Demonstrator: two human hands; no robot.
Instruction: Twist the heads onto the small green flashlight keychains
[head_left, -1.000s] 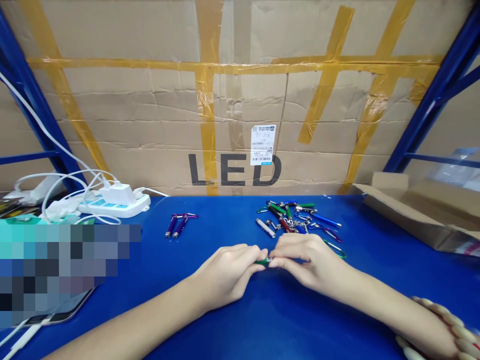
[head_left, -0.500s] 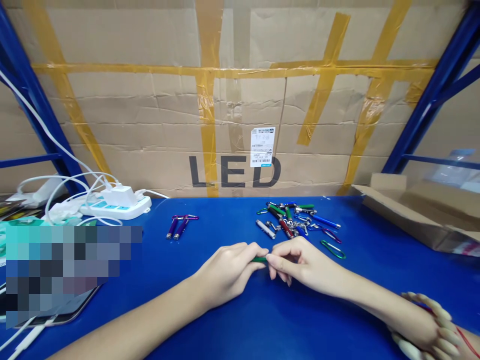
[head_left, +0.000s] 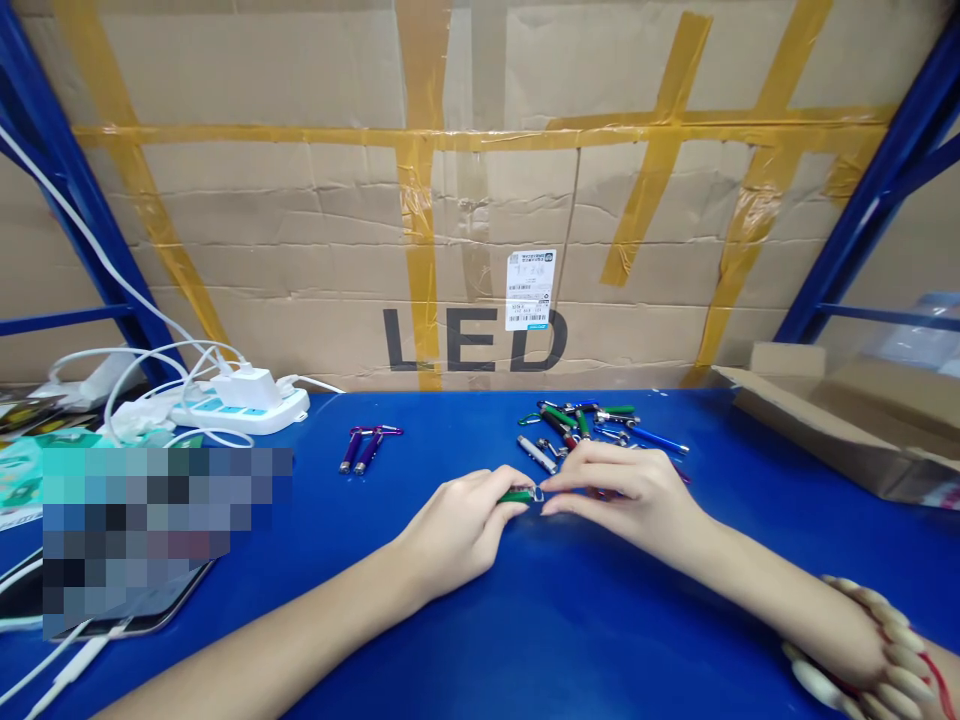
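My left hand (head_left: 469,525) is closed around a small green flashlight (head_left: 516,496), pinched between thumb and fingers above the blue table. Its silver metal end (head_left: 537,494) sticks out to the right; most of the body is hidden in the hand. My right hand (head_left: 630,497) is at that end, thumb and index finger parted with a gap between them; whether a fingertip touches the metal I cannot tell. Behind the right hand lies a pile of small flashlights with clips, among them a silver one (head_left: 537,455) and a blue one (head_left: 660,439).
Two purple flashlights (head_left: 360,452) with a purple carabiner lie left of centre. A white power strip (head_left: 274,415) with cables and a partly blurred phone (head_left: 161,612) are at the left. An open cardboard box (head_left: 817,430) stands right; a large taped carton (head_left: 337,250) backs the table.
My right hand has shifted up and its thumb and index finger have parted, so the flashlight's metal end now shows. The left hand keeps its hold, slightly higher in view.
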